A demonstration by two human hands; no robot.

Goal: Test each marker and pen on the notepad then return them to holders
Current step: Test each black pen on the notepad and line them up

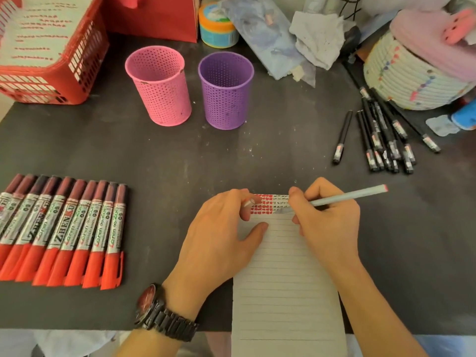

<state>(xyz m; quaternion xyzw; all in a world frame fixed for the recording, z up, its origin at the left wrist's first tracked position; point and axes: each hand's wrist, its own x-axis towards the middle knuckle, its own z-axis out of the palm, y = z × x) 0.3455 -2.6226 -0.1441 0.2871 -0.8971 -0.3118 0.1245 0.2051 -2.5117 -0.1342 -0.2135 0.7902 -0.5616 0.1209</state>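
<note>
I see right hand (pixel 327 220) fingers gripping pale-blue pen (pixel 347 195), tip on notepad (pixel 283 292) top lines; left hand (pixel 219 240) resting on notepad, fingers pinching small cap (pixel 248 202).

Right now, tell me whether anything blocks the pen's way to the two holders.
Nothing visible does. The pen is in the right hand over the notepad; only bare table lies between it and the pink holder and purple holder. The left hand pinches a small cap.
</note>
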